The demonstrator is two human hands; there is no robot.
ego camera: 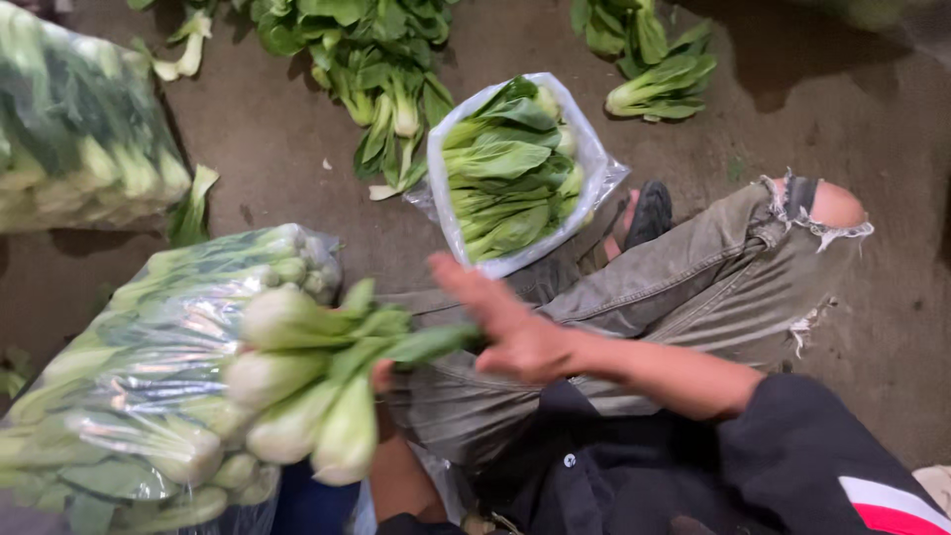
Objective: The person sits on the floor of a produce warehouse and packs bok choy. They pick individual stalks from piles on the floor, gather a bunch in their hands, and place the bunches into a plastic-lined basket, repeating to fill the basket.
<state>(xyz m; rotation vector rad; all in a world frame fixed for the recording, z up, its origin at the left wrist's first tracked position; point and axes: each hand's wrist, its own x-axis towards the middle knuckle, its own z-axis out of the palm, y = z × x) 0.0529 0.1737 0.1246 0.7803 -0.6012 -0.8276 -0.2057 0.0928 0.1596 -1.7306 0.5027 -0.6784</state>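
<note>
A bunch of bok choy (pixel 307 381) sits over the person's lap, white stems pointing down. The left hand (pixel 381 381) is mostly hidden under it, its grip closed around the leafy stalks. The right hand (pixel 510 322) touches the green leaf ends, fingers apart and flat. A full clear bag of greens (pixel 129 386) lies just beside. An open bag (pixel 510 168) stands on the floor (pixel 872 327) ahead.

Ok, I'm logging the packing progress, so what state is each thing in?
Open bag: upright, partly filled with bok choy.
Big bag: full, lying on its side.
Held bok choy bunch: gripped by the left hand, mostly hidden.
Right hand: open, touching the bunch's leaves.
Loose bok choy: unbagged on the floor.
</note>
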